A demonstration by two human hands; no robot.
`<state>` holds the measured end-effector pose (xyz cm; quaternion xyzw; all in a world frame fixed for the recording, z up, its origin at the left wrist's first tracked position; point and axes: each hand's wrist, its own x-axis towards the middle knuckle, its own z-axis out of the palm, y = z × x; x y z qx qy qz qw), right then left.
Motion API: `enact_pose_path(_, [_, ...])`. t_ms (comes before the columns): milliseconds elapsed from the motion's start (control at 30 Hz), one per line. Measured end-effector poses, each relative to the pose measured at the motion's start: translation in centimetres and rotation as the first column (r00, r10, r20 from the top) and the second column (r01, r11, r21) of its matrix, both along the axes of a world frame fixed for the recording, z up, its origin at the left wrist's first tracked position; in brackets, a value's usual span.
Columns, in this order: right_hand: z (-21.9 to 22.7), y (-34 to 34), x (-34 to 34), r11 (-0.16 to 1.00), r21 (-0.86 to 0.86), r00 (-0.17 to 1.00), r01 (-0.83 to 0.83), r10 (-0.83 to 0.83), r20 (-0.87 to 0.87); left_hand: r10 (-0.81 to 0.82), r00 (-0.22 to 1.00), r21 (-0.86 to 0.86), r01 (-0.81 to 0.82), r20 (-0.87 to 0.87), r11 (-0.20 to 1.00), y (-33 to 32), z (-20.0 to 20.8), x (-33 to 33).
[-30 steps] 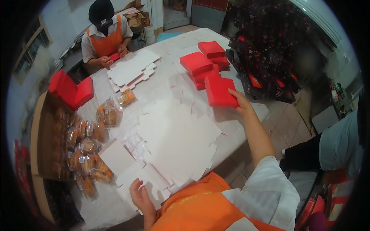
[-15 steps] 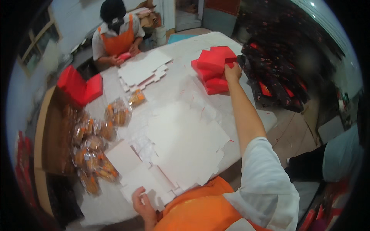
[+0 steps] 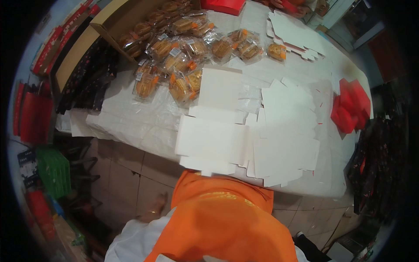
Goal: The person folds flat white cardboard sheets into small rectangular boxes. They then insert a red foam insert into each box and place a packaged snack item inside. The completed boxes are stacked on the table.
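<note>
My left hand [image 3: 158, 204] hangs low beside my orange apron [image 3: 222, 222], off the table edge, over the floor. Its fingers are blurred, so I cannot tell if they hold anything. My right hand is out of view. Nearest in front of me lies an unfolded white box blank [image 3: 214, 142] at the table's front edge. Beside it on the right is a pile of flat white box blanks [image 3: 286, 155]. Several clear-wrapped baked pastries [image 3: 176, 63] with orange labels lie beyond, at the left. Red folded boxes [image 3: 351, 107] are stacked at the table's right end.
A long brown carton [image 3: 124, 22] holds more wrapped pastries at the far left. Across the table, a person's hands [image 3: 292, 8] show near more white blanks [image 3: 301, 30]. Dark flowered bags [image 3: 377, 170] stand at the right; red bags [image 3: 37, 115] and a green stack [image 3: 54, 170] stand left.
My view has swung left and down. My right hand has left the red boxes and gone out of view. My left hand has come off the white blank and dropped beside the apron.
</note>
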<state>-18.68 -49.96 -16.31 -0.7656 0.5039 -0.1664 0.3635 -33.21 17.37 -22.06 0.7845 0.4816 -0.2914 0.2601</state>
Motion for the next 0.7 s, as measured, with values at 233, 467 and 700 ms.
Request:
enact_pose_path(233, [-2.1, 5.6, 3.2, 0.970, 0.146, 0.948, -0.196, 0.225, -0.226, 0.129, 0.983, -0.155, -0.149, -0.130, 0.977, -0.6, -0.3, -1.2])
enact_pose_path(467, [-3.1, 12.7, 7.2, 0.832, 0.389, 0.742, -0.395, 0.539, -0.400, 0.313, 0.949, -0.229, -0.312, -0.034, 0.922, -1.3, 1.6, 9.9])
enact_pose_path(700, [-4.4, 21.3, 6.8, 0.684, 0.640, 0.606, -0.350, 0.687, -0.402, 0.306, 0.952, -0.260, -0.287, 0.033, 0.922, 0.2, 3.1, 16.5])
